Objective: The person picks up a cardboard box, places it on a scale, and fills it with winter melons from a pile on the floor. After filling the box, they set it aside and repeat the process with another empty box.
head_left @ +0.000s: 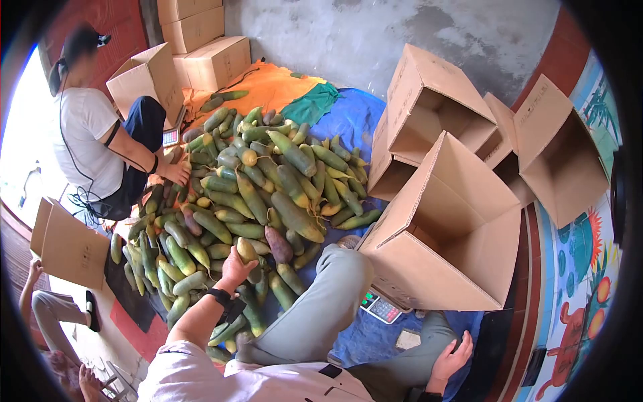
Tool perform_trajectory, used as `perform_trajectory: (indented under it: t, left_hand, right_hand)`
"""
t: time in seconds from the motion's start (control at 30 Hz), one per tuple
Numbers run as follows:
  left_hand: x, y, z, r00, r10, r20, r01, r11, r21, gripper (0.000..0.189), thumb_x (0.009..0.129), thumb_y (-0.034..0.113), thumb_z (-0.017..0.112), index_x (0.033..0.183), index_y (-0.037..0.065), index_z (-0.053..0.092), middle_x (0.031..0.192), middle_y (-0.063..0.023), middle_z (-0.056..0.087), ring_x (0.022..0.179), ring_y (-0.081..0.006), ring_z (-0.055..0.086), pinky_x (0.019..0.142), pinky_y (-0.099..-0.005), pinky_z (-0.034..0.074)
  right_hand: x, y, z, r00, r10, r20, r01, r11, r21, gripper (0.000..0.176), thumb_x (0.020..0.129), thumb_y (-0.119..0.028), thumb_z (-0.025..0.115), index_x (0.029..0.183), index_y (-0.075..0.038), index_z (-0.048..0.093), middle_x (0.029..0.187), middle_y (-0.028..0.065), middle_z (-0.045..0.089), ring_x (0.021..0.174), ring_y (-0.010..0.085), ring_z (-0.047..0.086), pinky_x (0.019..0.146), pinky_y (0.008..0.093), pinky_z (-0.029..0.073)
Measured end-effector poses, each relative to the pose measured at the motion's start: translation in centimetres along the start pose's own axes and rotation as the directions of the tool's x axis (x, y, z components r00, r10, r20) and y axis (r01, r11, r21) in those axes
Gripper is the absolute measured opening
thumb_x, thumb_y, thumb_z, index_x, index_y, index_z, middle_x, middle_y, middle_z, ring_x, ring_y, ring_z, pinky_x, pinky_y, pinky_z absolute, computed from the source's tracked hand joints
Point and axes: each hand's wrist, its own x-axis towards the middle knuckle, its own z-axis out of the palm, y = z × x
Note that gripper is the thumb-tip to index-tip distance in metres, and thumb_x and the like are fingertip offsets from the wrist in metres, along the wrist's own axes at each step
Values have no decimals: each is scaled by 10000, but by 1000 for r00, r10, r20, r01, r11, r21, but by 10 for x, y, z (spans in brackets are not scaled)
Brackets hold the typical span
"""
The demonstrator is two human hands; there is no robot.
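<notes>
The right hand is near the bottom edge, beside the bent right knee, fingers spread apart, with nothing visible in it. The left hand reaches over the near side of the pile, thumb and fingers closed around a short, yellowish radish. The radish lies between thumb and fingers, its far end sticking out past them, just beside a purplish radish. Right of the raised left knee, a big open box sits tilted above a scale, whose keypad shows below it.

Beyond the left hand, the pile of mostly green radishes spreads over blue and orange sheets. At left, a person's hand touches another box. Farther off, a crouching co-worker has a hand at the pile's edge. More open boxes stand at right, before a grey wall.
</notes>
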Motion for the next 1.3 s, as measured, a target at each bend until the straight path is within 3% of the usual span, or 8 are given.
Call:
perform_trajectory:
  t: [0.13, 0.3, 0.37, 0.5, 0.6, 0.9, 1.03, 1.3]
  left_hand:
    - [-2, 15, 1, 996, 52, -67, -74, 920, -385, 685, 723, 318, 773, 1239, 37, 422, 1065, -194, 635, 1014, -332, 623, 853, -396, 486]
    - [-25, 92, -48, 972, 188, -141, -232, 857, -459, 699, 705, 309, 794, 1253, 45, 450, 1109, -175, 623, 1035, -303, 616, 864, -389, 481]
    - [-34, 117, -60, 828, 381, -412, -541, 736, -408, 710, 662, 295, 811, 1247, 56, 486, 1123, -163, 598, 1046, -317, 580, 891, -391, 454]
    - [-80, 179, -110, 632, 603, -487, -719, 691, -76, 724, 599, 293, 827, 1220, 73, 528, 1115, -137, 573, 1031, -328, 542, 925, -425, 408]
    - [-101, 208, -119, 288, 810, -511, -930, 364, 53, 710, 537, 297, 830, 1172, 109, 573, 1103, -106, 571, 1006, -304, 533, 939, -512, 363]
    - [-178, 279, -90, -115, 986, -121, -993, -112, 34, 484, 689, 237, 682, 1169, 262, 618, 1186, -34, 572, 1106, -211, 538, 1046, -548, 295]
    - [-194, 285, -60, -221, 967, -124, -974, -225, -17, 583, 703, 213, 665, 1270, 224, 530, 1199, -81, 531, 1129, -247, 516, 1063, -606, 269]
    - [-208, 302, -46, -250, 943, -220, -968, -248, 34, 392, 772, 210, 606, 1145, 310, 543, 1251, -42, 521, 1177, -231, 485, 1042, -533, 340]
  right_hand:
    - [0, -1, -1, 1000, 14, -25, -14, 1000, 17, 369, 872, -75, 518, 1228, 22, 520, 1220, 200, 544, 1131, 373, 505, 976, 448, 382]
    - [-1, 1, 1, 999, 9, -36, -8, 999, 36, 369, 869, -64, 517, 1228, 24, 518, 1220, 199, 545, 1134, 374, 504, 979, 449, 383]
    - [1, -4, -4, 999, -16, -35, 18, 998, 65, 372, 863, -54, 515, 1225, 30, 516, 1213, 203, 545, 1127, 373, 510, 976, 446, 389]
    - [12, -35, -21, 997, -50, -52, 60, 978, 202, 359, 864, -48, 513, 1212, 38, 517, 1203, 219, 545, 1102, 380, 528, 947, 442, 417]
    - [30, -83, -52, 984, -145, -100, 174, 886, 429, 341, 859, -21, 497, 1192, 45, 522, 1172, 197, 555, 980, 296, 581, 831, 367, 468]
    - [36, -174, -123, 806, -533, -258, 554, 525, 646, 584, 843, -326, 646, 1254, 43, 459, 1176, 246, 562, 1007, 326, 598, 884, 405, 494]
    - [40, -182, -142, 884, -456, -103, 448, 763, 467, 578, 746, -290, 768, 1195, -14, 530, 1118, 195, 608, 1007, 378, 591, 859, 451, 477]
    - [36, -181, -141, 966, -250, -62, 247, 830, 501, 524, 731, -229, 782, 1158, -9, 572, 1110, 200, 619, 969, 402, 605, 857, 446, 479]
